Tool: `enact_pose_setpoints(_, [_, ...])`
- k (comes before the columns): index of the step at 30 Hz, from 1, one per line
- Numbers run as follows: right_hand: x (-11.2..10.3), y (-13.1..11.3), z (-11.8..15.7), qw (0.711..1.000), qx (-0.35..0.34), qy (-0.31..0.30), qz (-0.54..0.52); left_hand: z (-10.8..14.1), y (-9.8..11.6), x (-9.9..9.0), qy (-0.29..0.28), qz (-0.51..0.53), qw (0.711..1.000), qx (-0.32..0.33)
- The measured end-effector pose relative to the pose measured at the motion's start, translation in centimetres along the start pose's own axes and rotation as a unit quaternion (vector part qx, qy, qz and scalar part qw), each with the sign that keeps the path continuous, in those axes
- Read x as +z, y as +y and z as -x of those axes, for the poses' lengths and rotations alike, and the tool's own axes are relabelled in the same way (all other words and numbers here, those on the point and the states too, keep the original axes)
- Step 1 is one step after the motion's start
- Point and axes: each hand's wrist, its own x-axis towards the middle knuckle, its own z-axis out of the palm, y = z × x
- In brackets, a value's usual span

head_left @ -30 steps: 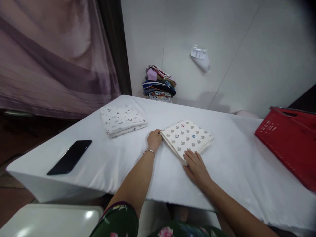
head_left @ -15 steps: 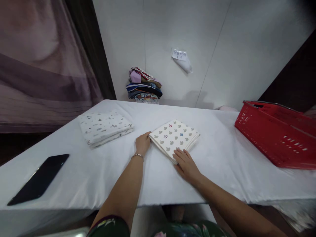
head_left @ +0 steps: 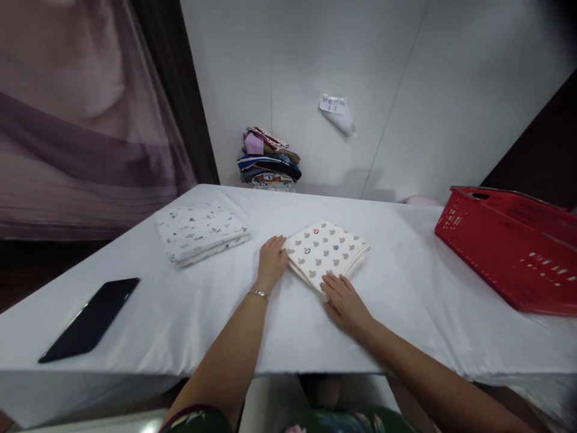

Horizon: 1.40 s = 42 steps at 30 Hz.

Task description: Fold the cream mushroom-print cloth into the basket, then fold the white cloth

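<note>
A folded cream cloth [head_left: 322,252] with grey mushroom-like prints and a few red and blue ones lies cornerwise on the white-covered table [head_left: 392,282]. My left hand [head_left: 273,261], with a bracelet at its wrist, rests against the cloth's left corner, fingers stretched out; its thumb is partly hidden. Flat on the front edge of the same cloth lies my right hand [head_left: 346,305], fingers extended over the print. A second folded cloth [head_left: 202,231], white with small grey-green prints, sits to the left, apart from both hands.
A dark flat tablet-like slab [head_left: 92,319] lies at the left front. On the right stands a red plastic basket [head_left: 509,246]. Against the back wall is a stack of folded fabrics [head_left: 270,159], with a paper note [head_left: 332,104] taped above.
My left hand has shifted from gripping the cloth's left corner to lying flatter against it, fingers pointing forward. My right hand stays on the front edge. The whole view has shifted slightly.
</note>
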Motion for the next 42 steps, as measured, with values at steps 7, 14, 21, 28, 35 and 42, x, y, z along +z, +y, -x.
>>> enact_pose_setpoints(7, [-2.1,0.9,-1.2,0.999,0.031,-0.044,-0.004,0.7,1.8,1.1,-0.136,-0.066,0.989,0.009])
enact_pose_setpoints(14, [-3.0,2.6,-2.3,0.994,0.055,-0.086,-0.050,0.6,1.2,1.2,-0.133,-0.072,0.988,0.018])
enact_pose_setpoints(21, [-2.5,9.1,-4.7,0.970,0.221,-0.099,0.021,0.7,1.4,1.1,-0.145,-0.076,0.987,0.007])
enact_pose_setpoints(28, [-0.9,11.6,-3.2,0.954,0.258,-0.145,0.051,0.6,2.0,1.0,-0.153,-0.066,0.986,-0.023])
enact_pose_setpoints(35, [-1.5,10.5,-10.1,0.962,0.217,-0.160,0.032,0.5,2.0,1.2,-0.158,-0.059,0.985,-0.029])
enact_pose_setpoints(42, [1.9,10.9,-16.2,0.962,0.225,-0.153,0.010,0.4,1.9,1.1,-0.167,-0.055,0.984,-0.036])
